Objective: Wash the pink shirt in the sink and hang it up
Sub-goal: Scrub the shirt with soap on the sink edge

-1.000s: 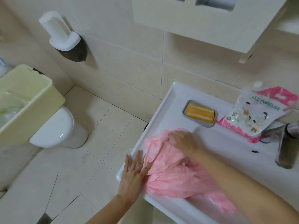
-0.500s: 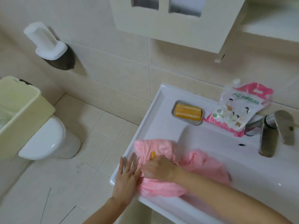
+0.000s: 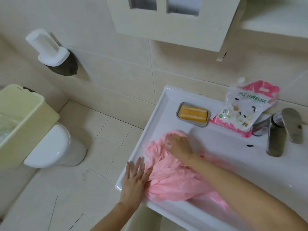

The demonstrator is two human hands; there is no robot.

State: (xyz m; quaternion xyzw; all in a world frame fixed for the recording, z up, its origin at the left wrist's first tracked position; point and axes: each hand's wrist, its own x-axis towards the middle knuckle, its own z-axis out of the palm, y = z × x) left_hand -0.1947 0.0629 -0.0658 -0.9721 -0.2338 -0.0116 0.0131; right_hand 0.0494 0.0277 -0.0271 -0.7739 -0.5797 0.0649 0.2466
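Note:
The pink shirt [image 3: 173, 182] lies bunched on the left side of the white sink [image 3: 155, 117], spilling into the basin. My left hand [image 3: 135, 182] lies flat with straight fingers on the sink's left rim, pressing the shirt's edge. My right hand [image 3: 179, 146] sits on the far end of the shirt with its fingers curled down into the fabric. What lies under the palm is hidden.
An orange soap bar [image 3: 192, 113] rests in a grey dish at the back of the sink, beside a pink-and-white detergent pouch [image 3: 246, 107] and the metal faucet [image 3: 276, 135]. A toilet [image 3: 50, 147] and a yellow bin [image 3: 25, 114] stand at left. A cabinet [image 3: 166, 22] hangs overhead.
My right hand pulled back toward me over the shirt, then slid out again to its far end. My left hand stayed on the rim.

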